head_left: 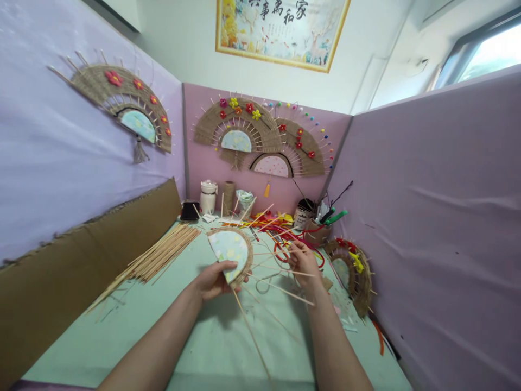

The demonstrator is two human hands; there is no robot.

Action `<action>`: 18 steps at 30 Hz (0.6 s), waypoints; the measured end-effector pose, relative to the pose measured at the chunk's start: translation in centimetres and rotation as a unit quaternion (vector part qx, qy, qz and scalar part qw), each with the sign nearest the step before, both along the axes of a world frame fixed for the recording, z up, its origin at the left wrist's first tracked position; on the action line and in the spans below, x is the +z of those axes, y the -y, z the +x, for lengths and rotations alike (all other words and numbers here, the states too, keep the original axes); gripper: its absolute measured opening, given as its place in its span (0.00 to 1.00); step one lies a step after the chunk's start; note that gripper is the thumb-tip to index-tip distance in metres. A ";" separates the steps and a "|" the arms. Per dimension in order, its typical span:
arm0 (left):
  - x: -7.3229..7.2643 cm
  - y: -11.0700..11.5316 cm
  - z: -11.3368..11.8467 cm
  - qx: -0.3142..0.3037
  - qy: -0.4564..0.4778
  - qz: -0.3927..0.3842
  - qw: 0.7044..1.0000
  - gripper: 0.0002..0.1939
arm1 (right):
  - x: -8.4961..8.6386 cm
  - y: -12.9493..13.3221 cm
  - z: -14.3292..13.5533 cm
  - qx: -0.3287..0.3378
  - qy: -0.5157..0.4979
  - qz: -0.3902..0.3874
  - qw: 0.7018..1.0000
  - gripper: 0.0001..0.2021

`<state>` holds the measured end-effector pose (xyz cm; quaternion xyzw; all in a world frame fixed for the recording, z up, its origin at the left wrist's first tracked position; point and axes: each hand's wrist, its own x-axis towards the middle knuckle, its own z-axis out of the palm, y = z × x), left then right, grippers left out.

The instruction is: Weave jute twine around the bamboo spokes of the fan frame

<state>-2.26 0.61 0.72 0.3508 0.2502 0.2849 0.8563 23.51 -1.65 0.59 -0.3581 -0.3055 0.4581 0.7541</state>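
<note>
A half-round fan panel point(228, 247) with a pale floral face and a woven twine rim point(247, 239) is held above the middle of the table point(138, 339), tilted, with its curved side turned to the right and far side. Its near end is gripped by the left hand point(217, 279): the thumb is laid flat across the printed face and the fingers are tucked beneath. The left forearm is stretched diagonally inward from the near left. Thin sticks point(285, 270) are fanned out from the rim, several toward the right hand point(303, 263).

The right hand is raised beside these sticks, its fingers curled and drawn in toward the thumb; whether anything is pinched there cannot be told. The right forearm is extended from the near right, with the hand turned inward.

A loop of cord point(258, 287) is seen between the hands. Loose bamboo sticks point(165, 255) are heaped at the left, beside a cardboard strip point(93, 260). Red pipe cleaners point(280, 228) are scattered at the far side, and a decorated fan point(360, 277) is leaned against the right partition point(427, 217).
</note>
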 end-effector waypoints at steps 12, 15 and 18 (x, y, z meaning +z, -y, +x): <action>-0.3 1.7 1.1 -0.151 0.057 0.068 0.985 0.20 | -0.6 -0.4 -2.0 -0.042 0.016 0.018 0.999 0.12; -0.2 1.6 1.0 -0.156 0.064 0.079 0.983 0.21 | -0.5 -0.2 -2.1 -0.045 0.023 0.016 0.999 0.13; -0.1 1.5 0.9 -0.167 0.062 0.083 0.980 0.22 | -0.4 -0.1 -2.3 -0.027 0.015 0.011 0.999 0.14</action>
